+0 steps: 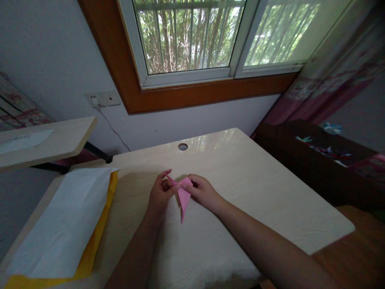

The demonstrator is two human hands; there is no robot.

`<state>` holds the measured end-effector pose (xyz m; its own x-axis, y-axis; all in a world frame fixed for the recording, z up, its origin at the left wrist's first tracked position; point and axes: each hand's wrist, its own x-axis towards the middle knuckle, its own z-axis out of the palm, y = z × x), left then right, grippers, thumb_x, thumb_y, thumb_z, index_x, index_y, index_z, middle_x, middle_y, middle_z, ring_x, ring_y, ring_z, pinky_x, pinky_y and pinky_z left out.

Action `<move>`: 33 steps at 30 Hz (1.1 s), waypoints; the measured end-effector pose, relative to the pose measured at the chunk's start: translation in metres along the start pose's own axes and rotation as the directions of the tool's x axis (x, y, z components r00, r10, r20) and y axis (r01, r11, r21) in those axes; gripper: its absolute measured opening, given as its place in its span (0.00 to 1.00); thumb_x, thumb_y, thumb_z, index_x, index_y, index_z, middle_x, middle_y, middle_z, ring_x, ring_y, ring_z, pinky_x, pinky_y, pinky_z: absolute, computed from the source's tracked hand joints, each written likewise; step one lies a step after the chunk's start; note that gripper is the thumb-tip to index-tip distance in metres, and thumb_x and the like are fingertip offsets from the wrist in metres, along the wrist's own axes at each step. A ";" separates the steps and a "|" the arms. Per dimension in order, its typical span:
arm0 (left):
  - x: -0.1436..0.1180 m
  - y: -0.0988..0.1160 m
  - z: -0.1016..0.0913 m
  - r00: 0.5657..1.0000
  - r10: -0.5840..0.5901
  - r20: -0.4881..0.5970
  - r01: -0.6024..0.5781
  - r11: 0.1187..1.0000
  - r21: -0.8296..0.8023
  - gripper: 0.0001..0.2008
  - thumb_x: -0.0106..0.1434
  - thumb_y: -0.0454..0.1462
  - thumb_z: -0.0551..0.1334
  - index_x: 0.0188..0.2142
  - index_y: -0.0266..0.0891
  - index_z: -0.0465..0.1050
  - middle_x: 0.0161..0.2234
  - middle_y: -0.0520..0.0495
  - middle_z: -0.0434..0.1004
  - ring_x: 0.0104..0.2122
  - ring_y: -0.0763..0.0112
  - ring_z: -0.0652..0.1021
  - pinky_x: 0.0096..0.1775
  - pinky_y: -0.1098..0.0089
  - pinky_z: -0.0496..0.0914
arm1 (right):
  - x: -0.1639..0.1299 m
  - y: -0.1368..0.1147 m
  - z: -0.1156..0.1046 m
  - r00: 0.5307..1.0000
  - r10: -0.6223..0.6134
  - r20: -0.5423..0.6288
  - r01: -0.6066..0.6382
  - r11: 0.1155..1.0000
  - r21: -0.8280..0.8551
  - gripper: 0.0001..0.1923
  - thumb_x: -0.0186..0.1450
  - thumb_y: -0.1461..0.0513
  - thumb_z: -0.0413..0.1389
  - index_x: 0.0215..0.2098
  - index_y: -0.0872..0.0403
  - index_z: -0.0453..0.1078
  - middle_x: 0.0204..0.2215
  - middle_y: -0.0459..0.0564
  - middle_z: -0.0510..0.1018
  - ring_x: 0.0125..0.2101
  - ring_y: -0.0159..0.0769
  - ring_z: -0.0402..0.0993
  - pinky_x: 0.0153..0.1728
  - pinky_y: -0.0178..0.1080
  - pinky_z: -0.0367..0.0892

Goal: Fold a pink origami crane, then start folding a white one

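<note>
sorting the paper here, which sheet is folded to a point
The pink paper held by both hands; the white sheet and yellow sheet lie flat at the left.

two bare forearms, no sleeves; left hand (159, 194) and right hand (203, 192) without rings or gloves.
</note>
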<state>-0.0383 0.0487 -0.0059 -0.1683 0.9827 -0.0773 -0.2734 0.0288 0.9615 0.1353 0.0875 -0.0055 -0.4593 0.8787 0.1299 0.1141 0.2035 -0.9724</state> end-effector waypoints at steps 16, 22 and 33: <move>0.001 0.000 -0.003 0.999 -0.029 -0.016 0.030 0.995 0.090 0.12 0.49 0.41 0.75 0.29 0.38 0.77 0.28 0.51 0.80 0.30 0.71 0.77 0.39 0.69 0.71 | 0.000 0.000 -0.003 0.999 0.013 0.037 -0.012 1.000 -0.020 0.20 0.65 0.46 0.59 0.29 0.54 0.70 0.25 0.44 0.69 0.28 0.33 0.63 0.28 0.34 0.58; 0.001 -0.001 -0.002 0.999 -0.023 -0.028 0.025 0.996 0.087 0.12 0.49 0.40 0.75 0.28 0.38 0.77 0.29 0.51 0.81 0.30 0.70 0.78 0.39 0.69 0.72 | 0.001 0.000 -0.003 0.996 0.062 0.071 -0.062 0.998 0.002 0.18 0.63 0.48 0.63 0.34 0.54 0.76 0.27 0.45 0.73 0.29 0.33 0.66 0.29 0.34 0.60; -0.003 0.001 0.001 0.999 0.008 -0.054 -0.001 0.993 0.118 0.09 0.49 0.39 0.74 0.27 0.38 0.77 0.28 0.51 0.81 0.30 0.71 0.78 0.38 0.70 0.71 | -0.002 -0.005 0.000 0.978 0.182 0.097 -0.186 0.982 0.030 0.22 0.60 0.47 0.64 0.37 0.57 0.80 0.25 0.44 0.76 0.27 0.32 0.67 0.29 0.33 0.59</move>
<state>-0.0374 0.0459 -0.0046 -0.2215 0.9716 -0.0838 -0.1592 0.0487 0.9860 0.1359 0.0851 -0.0006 -0.5140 0.8550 -0.0688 0.1712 0.0237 -0.9850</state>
